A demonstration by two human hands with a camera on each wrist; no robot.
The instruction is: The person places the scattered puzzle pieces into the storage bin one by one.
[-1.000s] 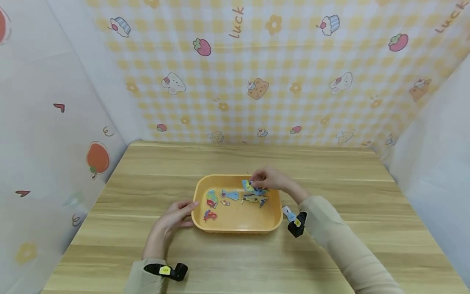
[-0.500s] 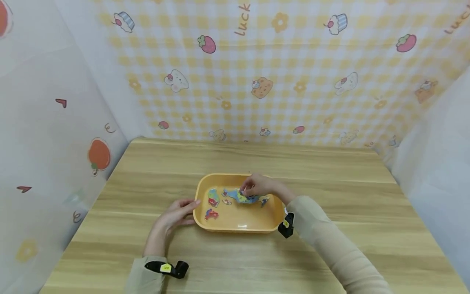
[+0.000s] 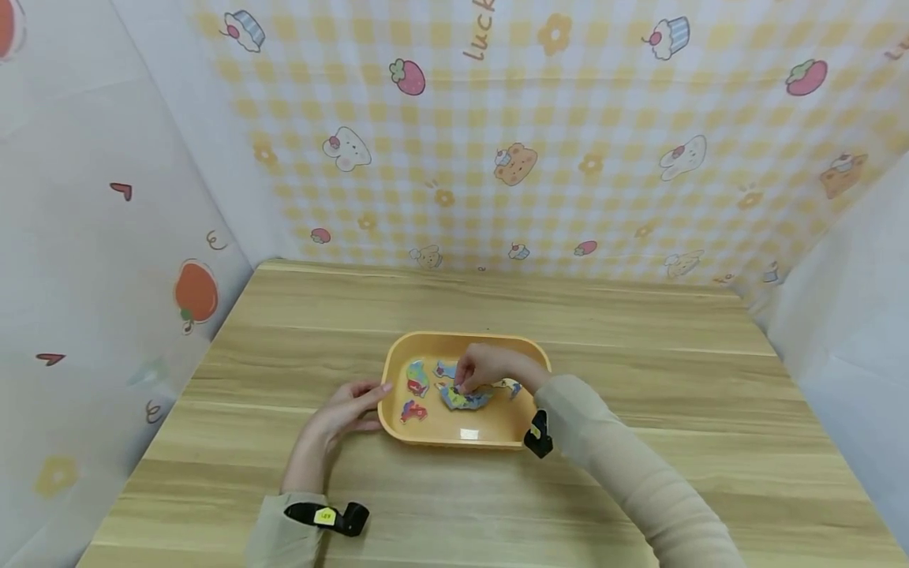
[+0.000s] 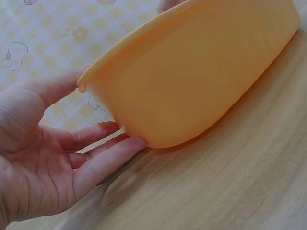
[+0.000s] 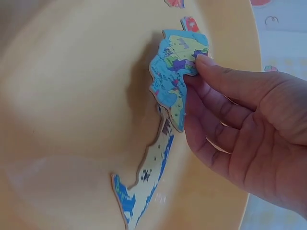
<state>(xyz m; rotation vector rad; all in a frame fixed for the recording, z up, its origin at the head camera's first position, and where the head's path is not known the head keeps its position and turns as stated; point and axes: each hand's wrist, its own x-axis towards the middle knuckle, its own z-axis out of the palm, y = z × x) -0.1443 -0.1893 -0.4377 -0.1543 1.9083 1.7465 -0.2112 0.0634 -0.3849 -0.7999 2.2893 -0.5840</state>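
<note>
My right hand (image 3: 491, 365) pinches a blue and yellow map puzzle piece (image 5: 172, 62) between thumb and fingers, above the floor of an orange-yellow plastic tray (image 3: 465, 446). In the right wrist view, a cream and blue puzzle piece (image 5: 153, 172) lies just below the held one. My left hand (image 4: 53, 148) holds the tray's left end, thumb at the rim and fingertips against the outer wall. Along the tray's left side lie a green and red piece (image 3: 417, 379) and a red piece (image 3: 413, 411). A light blue piece (image 3: 445, 369) is partly hidden behind the held one.
The tray stands on a wood-grain table (image 3: 426, 505). Behind the table hangs a yellow checked cloth (image 3: 454, 158), and white cloth (image 3: 85, 260) closes the left side. Black cameras are strapped to both wrists.
My right hand has carried the map puzzle piece leftward and nearer to me across the tray. The left hand keeps its hold on the tray. The head view has shifted slightly.
</note>
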